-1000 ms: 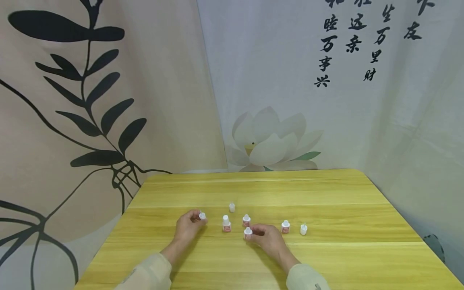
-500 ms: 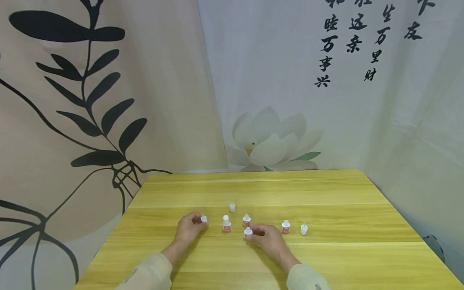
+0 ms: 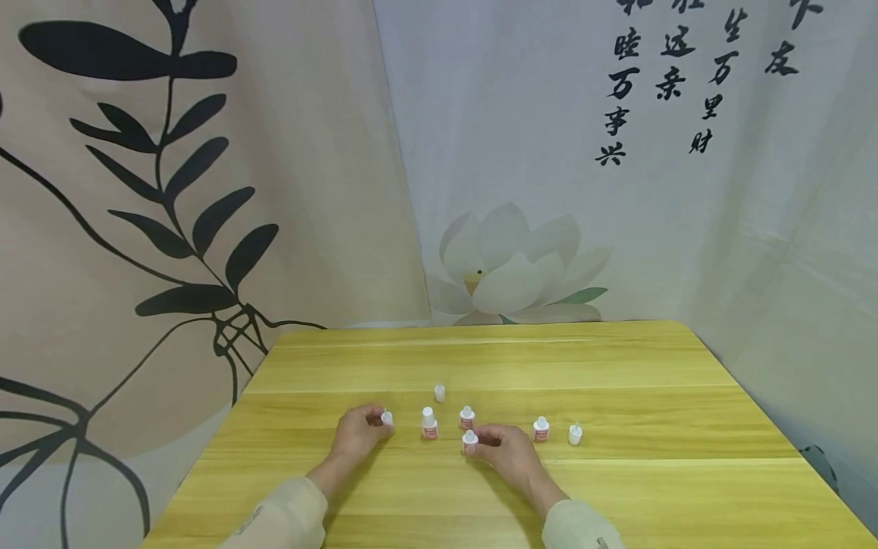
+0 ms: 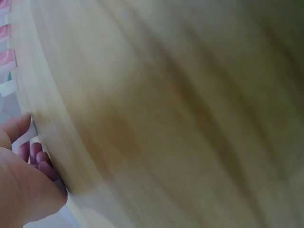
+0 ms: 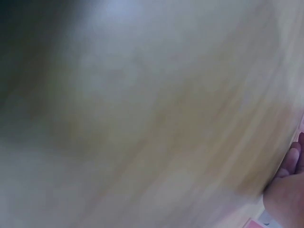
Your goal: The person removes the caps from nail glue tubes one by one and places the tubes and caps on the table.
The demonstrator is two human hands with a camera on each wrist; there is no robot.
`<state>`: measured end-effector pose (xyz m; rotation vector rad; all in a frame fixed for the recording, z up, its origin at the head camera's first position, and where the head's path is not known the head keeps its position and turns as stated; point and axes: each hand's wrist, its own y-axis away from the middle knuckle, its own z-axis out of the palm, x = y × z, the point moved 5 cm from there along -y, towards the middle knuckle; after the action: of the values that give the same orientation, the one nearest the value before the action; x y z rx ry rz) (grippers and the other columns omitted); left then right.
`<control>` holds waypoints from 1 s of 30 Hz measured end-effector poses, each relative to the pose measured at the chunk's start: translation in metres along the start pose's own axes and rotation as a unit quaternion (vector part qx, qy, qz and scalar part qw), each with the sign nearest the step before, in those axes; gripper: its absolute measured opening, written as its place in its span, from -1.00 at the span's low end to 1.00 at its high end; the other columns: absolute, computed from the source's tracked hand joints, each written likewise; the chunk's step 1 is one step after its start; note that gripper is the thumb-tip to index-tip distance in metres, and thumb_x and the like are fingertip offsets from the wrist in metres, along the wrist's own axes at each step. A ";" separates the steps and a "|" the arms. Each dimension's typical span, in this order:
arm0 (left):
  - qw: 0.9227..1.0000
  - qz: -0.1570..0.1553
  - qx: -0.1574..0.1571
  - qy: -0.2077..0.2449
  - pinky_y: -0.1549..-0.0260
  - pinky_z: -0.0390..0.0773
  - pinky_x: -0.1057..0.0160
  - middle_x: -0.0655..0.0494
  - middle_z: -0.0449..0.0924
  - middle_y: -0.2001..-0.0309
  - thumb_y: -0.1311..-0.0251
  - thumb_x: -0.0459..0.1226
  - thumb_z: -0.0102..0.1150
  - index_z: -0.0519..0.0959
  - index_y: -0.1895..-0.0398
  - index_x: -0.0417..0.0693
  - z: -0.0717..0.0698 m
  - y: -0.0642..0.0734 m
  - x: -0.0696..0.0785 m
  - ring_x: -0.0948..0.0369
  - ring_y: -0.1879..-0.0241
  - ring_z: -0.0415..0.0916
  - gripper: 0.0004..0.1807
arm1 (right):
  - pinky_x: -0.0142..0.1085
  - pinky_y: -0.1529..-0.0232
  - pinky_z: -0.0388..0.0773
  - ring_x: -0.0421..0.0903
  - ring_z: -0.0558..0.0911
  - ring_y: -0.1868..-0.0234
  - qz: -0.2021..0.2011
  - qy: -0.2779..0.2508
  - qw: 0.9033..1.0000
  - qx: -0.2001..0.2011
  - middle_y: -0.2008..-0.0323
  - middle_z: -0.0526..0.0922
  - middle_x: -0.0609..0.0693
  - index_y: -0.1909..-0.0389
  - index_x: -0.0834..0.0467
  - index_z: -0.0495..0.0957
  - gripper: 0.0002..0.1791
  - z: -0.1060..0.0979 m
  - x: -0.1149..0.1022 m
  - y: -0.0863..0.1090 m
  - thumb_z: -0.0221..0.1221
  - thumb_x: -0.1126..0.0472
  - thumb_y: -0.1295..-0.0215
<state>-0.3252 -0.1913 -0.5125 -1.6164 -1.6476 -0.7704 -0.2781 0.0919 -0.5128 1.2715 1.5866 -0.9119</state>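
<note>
Between the thumb and fingers of my left hand (image 3: 358, 435), a small white cap-like piece (image 3: 387, 419) with a thin tip is pinched, at or just above the tabletop. My right hand (image 3: 509, 453) pinches a small white bottle (image 3: 469, 438) with a red label, upright and without a tall cap. Just behind it stands a similar bottle (image 3: 467, 416). A bottle with a taller white cap (image 3: 429, 423) stands between my hands. The left wrist view shows the left fingers (image 4: 35, 153) curled at the table; in the right wrist view the right hand (image 5: 289, 190) is mostly cut off.
Right of my right hand stand another red-labelled bottle (image 3: 540, 429) and a loose white piece (image 3: 575, 435) with a thin tip. A further white piece (image 3: 440, 393) stands farther back. The wooden table (image 3: 686, 427) meets a printed curtain (image 3: 329, 191) behind.
My left hand has come down slightly, toward me and a little to the right, with the white piece in its fingers. My right hand and its bottle have stayed put.
</note>
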 end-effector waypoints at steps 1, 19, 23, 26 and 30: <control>1.000 0.001 -0.001 -0.001 0.23 0.62 0.15 0.07 0.62 0.32 -0.02 -0.44 0.42 0.65 0.15 -0.31 0.000 0.000 0.000 0.13 0.26 0.54 -0.71 | -0.15 0.04 0.59 -0.08 0.64 0.09 0.001 -0.001 1.000 0.000 0.15 0.72 -0.06 0.09 0.09 0.70 -0.71 0.000 0.000 0.000 0.39 0.09 -0.18; 0.999 -0.026 -0.010 0.027 0.03 0.56 0.01 -0.18 0.45 0.00 0.02 -0.43 0.43 0.34 -0.33 -0.33 -0.016 0.017 0.009 -0.06 0.00 0.46 -0.22 | -0.16 0.06 0.59 -0.08 0.63 0.11 0.003 0.003 1.000 0.000 0.16 0.72 -0.05 0.11 0.11 0.70 -0.71 0.001 -0.002 0.002 0.41 0.10 -0.16; 0.999 -0.022 0.014 0.029 0.09 0.60 0.04 -0.25 0.42 -0.06 -0.04 -0.46 0.35 0.30 -0.36 -0.32 -0.025 0.021 0.016 -0.12 -0.04 0.45 -0.24 | -0.17 0.08 0.59 -0.10 0.63 0.13 0.004 0.010 1.000 0.002 0.17 0.72 -0.06 0.11 0.11 0.70 -0.70 0.000 -0.002 0.001 0.41 0.10 -0.15; 0.998 -0.015 0.045 0.033 0.18 0.59 0.16 -0.25 0.39 -0.09 -0.11 -0.48 0.29 0.27 -0.38 -0.30 -0.034 0.023 0.022 -0.07 0.00 0.44 -0.28 | -0.17 0.10 0.59 -0.11 0.62 0.15 0.004 0.019 1.000 0.003 0.19 0.72 -0.06 0.11 0.12 0.70 -0.69 0.001 -0.002 0.001 0.42 0.11 -0.14; 0.996 0.004 0.072 0.046 0.23 0.54 0.28 -0.17 0.39 -0.07 -0.16 -0.47 0.28 0.31 -0.34 -0.25 -0.043 0.023 0.033 0.01 0.03 0.40 -0.34 | -0.17 0.11 0.58 -0.12 0.61 0.19 0.003 0.032 0.999 0.006 0.23 0.71 -0.07 0.11 0.14 0.69 -0.69 0.000 -0.003 0.002 0.43 0.14 -0.13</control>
<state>-0.2983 -0.2062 -0.4621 -1.4651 -1.5939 -0.6961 -0.2763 0.0911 -0.5103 1.3241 1.6289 -0.8860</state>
